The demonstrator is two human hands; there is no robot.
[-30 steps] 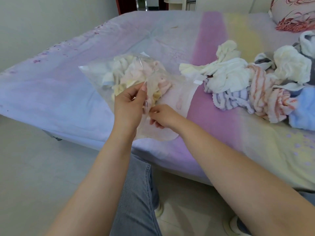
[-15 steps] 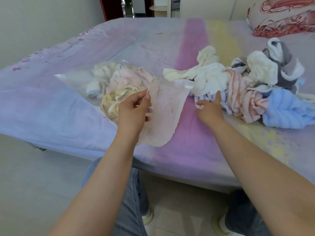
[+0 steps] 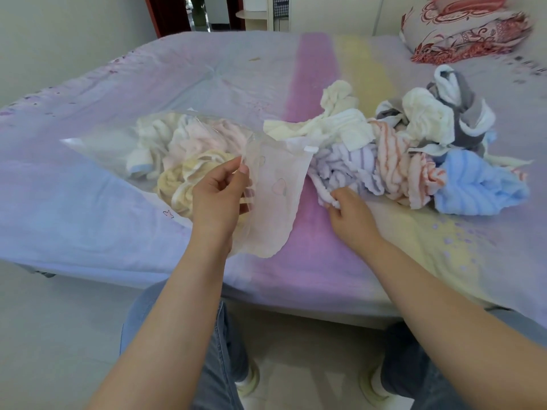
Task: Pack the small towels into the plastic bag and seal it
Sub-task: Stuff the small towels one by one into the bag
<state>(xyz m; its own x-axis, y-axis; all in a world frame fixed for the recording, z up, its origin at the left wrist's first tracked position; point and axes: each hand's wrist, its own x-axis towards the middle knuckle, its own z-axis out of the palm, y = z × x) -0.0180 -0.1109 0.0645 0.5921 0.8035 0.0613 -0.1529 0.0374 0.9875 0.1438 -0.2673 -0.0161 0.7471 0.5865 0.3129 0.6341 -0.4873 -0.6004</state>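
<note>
A clear plastic bag (image 3: 275, 184) with small heart prints lies on the bed, partly filled with white, pink and yellow towels (image 3: 189, 149). My left hand (image 3: 219, 196) pinches the bag's open edge and holds it up. To the right lies a loose pile of small towels (image 3: 414, 143): white, orange-striped, grey and blue ones. My right hand (image 3: 349, 214) grips the near end of a lilac striped towel (image 3: 346, 167) at the pile's left side.
The bed (image 3: 118, 220) has a pastel purple, pink and yellow sheet, its front edge close to my knees. A red patterned pillow (image 3: 461, 28) lies at the back right. Pale floor tiles lie below, and a doorway shows behind the bed.
My right hand left the bag's mouth, went right to the pile and closed on the lilac striped towel. My left hand kept its hold on the bag's edge.
</note>
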